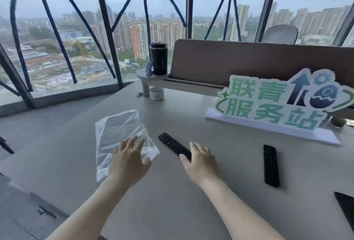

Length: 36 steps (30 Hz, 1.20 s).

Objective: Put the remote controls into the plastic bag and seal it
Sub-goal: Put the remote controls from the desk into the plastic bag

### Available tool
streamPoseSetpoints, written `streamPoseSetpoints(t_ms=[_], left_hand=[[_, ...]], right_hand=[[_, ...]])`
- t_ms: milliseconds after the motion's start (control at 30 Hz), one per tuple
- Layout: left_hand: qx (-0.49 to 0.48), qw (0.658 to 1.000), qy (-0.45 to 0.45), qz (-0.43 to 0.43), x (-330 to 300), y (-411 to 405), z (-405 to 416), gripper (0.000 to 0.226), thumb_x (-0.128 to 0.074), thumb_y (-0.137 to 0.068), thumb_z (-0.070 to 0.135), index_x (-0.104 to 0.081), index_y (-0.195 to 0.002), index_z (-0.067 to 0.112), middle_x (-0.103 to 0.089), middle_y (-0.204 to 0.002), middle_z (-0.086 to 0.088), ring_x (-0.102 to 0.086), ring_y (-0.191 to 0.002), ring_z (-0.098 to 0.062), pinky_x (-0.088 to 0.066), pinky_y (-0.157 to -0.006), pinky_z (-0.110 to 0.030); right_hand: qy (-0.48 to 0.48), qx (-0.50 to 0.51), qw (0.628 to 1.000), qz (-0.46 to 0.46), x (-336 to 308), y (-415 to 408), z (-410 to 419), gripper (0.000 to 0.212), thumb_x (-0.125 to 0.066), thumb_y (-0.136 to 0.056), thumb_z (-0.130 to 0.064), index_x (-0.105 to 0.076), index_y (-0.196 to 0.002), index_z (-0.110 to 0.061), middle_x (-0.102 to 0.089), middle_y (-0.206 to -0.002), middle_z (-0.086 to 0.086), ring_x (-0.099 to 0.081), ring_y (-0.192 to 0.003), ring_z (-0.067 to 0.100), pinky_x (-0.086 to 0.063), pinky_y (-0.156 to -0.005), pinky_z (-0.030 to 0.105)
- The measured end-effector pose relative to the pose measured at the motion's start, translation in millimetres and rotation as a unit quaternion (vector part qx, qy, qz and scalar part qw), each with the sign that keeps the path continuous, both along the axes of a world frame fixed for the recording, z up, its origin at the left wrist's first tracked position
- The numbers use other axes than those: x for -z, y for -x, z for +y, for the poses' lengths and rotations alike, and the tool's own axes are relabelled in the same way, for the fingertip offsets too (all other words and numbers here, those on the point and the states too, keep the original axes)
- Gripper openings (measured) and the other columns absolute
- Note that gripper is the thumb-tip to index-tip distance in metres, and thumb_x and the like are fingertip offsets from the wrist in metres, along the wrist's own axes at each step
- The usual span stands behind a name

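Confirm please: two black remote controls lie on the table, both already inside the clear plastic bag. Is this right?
Not quite. The head view shows both remote controls, one by the right hand and one farther right, outside the plastic bag, which lies flat under the left hand.

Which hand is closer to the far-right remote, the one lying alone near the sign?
Right. The right hand is over the near end of the middle remote, left of the far-right remote. The left hand is farther left, over the plastic bag.
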State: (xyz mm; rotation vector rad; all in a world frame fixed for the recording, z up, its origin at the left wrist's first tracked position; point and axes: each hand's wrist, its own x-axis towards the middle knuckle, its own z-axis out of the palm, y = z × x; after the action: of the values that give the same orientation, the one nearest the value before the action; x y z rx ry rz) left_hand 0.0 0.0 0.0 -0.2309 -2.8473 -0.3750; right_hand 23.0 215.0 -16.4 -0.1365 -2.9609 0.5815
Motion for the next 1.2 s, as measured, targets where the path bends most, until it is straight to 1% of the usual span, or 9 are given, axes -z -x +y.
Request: streamPoseSetpoints(t_ms=[167,300,433,533,600,733,933,1067,1200], left_hand=[[-0.006,1.000,0.027,0.006,10,6,-32,0.026,-0.055,-0.082,0.020,-0.069,-0.104,0.022,-0.067,-0.111,-0.001,-0.060,-0.107,-0.030,-0.051,-0.079,-0.040],[0.016,0.998,0.063,0.006,6,13,-37,0.017,-0.055,-0.082,0.010,-0.068,-0.081,0.021,-0.062,-0.082,-0.003,-0.066,-0.075,-0.034,-0.051,-0.060,-0.036],[0.086,0.995,0.044,0.018,-1,13,-19,0.016,-0.053,-0.087,0.015,-0.065,-0.075,0.018,-0.056,-0.077,-0.008,-0.062,-0.062,-0.037,-0.049,-0.050,-0.035],[0.111,0.993,0.019,0.034,-5,7,5,0.020,-0.048,-0.091,0.019,-0.066,-0.084,0.016,-0.056,-0.081,-0.009,-0.064,-0.066,-0.037,-0.049,-0.053,-0.036],[0.128,0.991,-0.017,0.041,-7,2,26,0.023,-0.045,-0.093,0.022,-0.066,-0.088,0.014,-0.056,-0.084,-0.011,-0.063,-0.070,-0.039,-0.050,-0.057,-0.039],[0.170,0.982,-0.074,0.033,-13,-15,71,0.027,-0.042,-0.093,0.027,-0.063,-0.089,0.011,-0.054,-0.082,-0.010,-0.057,-0.067,-0.037,-0.049,-0.059,-0.039],[0.207,0.968,-0.140,0.027,-27,-37,117,0.029,-0.045,-0.092,0.026,-0.053,-0.070,0.008,-0.047,-0.067,-0.003,-0.047,-0.061,-0.026,-0.040,-0.055,-0.036],[0.217,0.965,-0.142,0.028,-24,-36,125,0.031,-0.045,-0.093,0.028,-0.060,-0.073,0.009,-0.055,-0.069,-0.003,-0.053,-0.066,-0.026,-0.047,-0.060,-0.040],[0.230,0.962,-0.144,0.038,-20,-45,134,0.028,-0.046,-0.093,0.028,-0.060,-0.076,0.010,-0.061,-0.070,-0.003,-0.054,-0.068,-0.025,-0.046,-0.061,-0.038]], right_hand=[[-0.054,0.059,0.997,-0.016,3,18,-17,0.053,-0.045,-0.096,-0.045,-0.044,-0.141,-0.016,-0.054,-0.141,0.004,-0.044,-0.128,0.029,-0.039,-0.099,0.040],[-0.043,0.074,0.996,-0.025,-4,16,-21,0.032,-0.056,-0.092,-0.036,-0.059,-0.116,-0.015,-0.059,-0.122,0.008,-0.054,-0.114,0.031,-0.043,-0.087,0.038],[0.176,0.106,0.975,-0.079,-18,-9,2,0.028,-0.052,-0.086,-0.031,-0.063,-0.089,-0.005,-0.069,-0.082,0.014,-0.065,-0.073,0.028,-0.044,-0.061,0.035],[0.403,0.110,0.906,-0.064,-43,-53,32,0.024,-0.052,-0.086,-0.024,-0.050,-0.068,-0.009,-0.052,-0.052,0.009,-0.038,-0.030,0.014,-0.026,-0.038,0.023],[0.473,0.085,0.872,-0.091,-61,-86,48,0.025,-0.051,-0.090,-0.018,-0.043,-0.066,-0.015,-0.040,-0.049,0.005,-0.023,-0.031,0.011,-0.015,-0.038,0.018],[0.429,0.063,0.883,-0.180,-71,-110,53,0.032,-0.053,-0.089,-0.024,-0.038,-0.061,-0.021,-0.034,-0.050,-0.001,-0.018,-0.040,0.012,-0.010,-0.042,0.021],[0.497,0.085,0.854,-0.128,-54,-106,51,0.023,-0.052,-0.098,-0.029,-0.068,-0.099,-0.012,-0.070,-0.076,0.006,-0.031,-0.040,0.012,-0.021,-0.037,0.021],[0.384,0.239,0.892,0.002,-35,-114,98,0.022,-0.049,-0.091,-0.011,-0.070,-0.088,-0.009,-0.069,-0.066,0.002,-0.046,-0.040,0.014,-0.039,-0.040,0.024],[0.178,0.377,0.908,0.039,-17,-108,145,0.026,-0.053,-0.091,-0.036,-0.059,-0.100,-0.014,-0.067,-0.094,0.009,-0.063,-0.084,0.031,-0.047,-0.071,0.036]])
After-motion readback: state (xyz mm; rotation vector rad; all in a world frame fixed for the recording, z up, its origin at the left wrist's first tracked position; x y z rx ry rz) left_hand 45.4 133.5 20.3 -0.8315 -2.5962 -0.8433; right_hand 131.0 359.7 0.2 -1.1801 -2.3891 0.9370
